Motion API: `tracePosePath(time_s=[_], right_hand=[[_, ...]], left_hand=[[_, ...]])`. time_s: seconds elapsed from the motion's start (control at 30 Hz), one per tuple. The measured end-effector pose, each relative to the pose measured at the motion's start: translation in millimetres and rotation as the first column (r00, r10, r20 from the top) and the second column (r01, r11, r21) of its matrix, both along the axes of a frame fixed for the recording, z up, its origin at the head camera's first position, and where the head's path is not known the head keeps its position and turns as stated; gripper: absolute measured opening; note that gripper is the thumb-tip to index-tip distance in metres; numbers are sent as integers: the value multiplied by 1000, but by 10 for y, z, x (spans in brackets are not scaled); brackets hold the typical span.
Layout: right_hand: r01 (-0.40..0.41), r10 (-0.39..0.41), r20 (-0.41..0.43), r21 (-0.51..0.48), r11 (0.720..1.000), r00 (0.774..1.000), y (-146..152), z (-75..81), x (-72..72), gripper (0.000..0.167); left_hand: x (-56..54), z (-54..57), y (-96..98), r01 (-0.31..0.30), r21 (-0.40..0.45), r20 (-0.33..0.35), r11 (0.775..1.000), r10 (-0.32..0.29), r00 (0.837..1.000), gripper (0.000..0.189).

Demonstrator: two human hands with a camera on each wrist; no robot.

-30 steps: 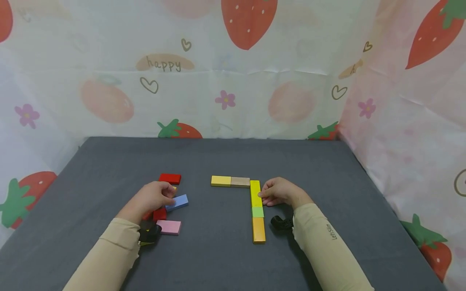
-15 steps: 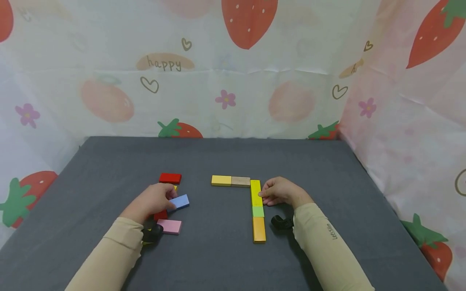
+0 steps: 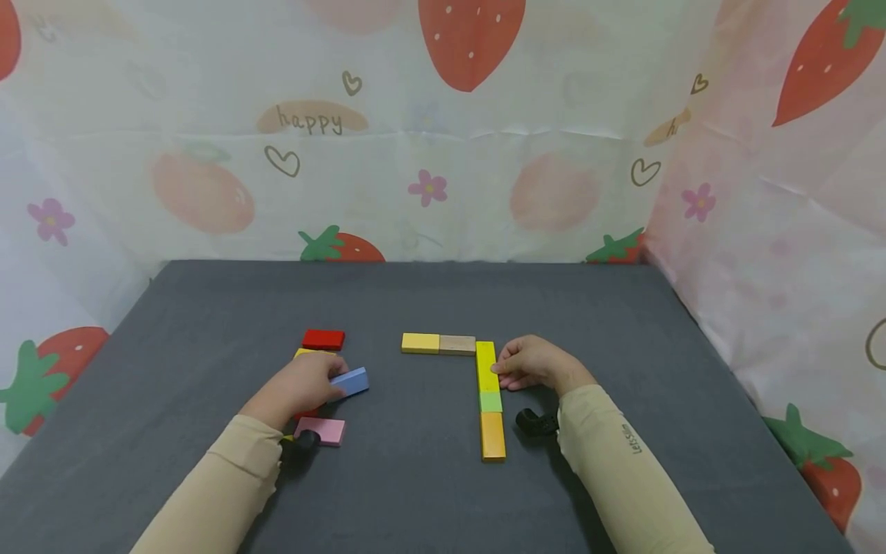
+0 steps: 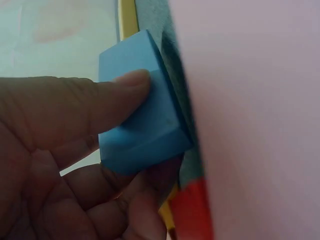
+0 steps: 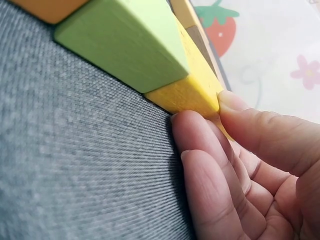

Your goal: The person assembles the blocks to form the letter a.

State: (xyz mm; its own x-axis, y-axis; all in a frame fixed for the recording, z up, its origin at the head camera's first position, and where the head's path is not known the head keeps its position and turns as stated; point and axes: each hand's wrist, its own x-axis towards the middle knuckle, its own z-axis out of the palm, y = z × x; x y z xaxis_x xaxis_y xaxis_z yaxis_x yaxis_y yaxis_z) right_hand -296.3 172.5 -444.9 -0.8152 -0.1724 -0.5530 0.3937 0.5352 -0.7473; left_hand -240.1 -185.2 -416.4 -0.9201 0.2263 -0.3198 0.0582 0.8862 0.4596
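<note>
My left hand pinches a blue wooden block between thumb and fingers, the thumb flat on its broad face in the left wrist view. The block's free end points right and slightly up. My right hand touches the near side of a long yellow block, with the thumb at its upper edge and the other fingertips low against it. This yellow block lies end to end with a light green block and an orange block. At its far end, a shorter yellow block and a bare-wood block form a row to the left.
Around my left hand lie a red block, a yellow block partly hidden by the hand, another red block and a pink block. A dark grey cloth covers the table; a strawberry-print curtain stands behind.
My left hand has moved a little right with the blue block, uncovering more of the yellow block behind it. The right hand and the row beside it have stayed put.
</note>
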Motion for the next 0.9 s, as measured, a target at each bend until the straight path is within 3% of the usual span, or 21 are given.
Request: tracePosePath(time_s=[0.23,0.5,0.67,0.9], right_hand=[[-5,5,-4,-3,1000,1000,7,-10,-6,11],[-6,6,-7,-10,1000,1000,9,0,1,11],[-5,5,-13,-8,1000,1000,2,0,6,11],[0,0,-12,-2,1000,1000,6,-17,-7,11]], left_hand=[[-47,83,162,24,107,-41,994,-19,999,10],[-151,87,469,75,190,-64,979,-64,996,18],[-205,82,671,95,188,-62,978,-85,994,21],[-256,25,892,175,153,-51,973,-170,984,16]])
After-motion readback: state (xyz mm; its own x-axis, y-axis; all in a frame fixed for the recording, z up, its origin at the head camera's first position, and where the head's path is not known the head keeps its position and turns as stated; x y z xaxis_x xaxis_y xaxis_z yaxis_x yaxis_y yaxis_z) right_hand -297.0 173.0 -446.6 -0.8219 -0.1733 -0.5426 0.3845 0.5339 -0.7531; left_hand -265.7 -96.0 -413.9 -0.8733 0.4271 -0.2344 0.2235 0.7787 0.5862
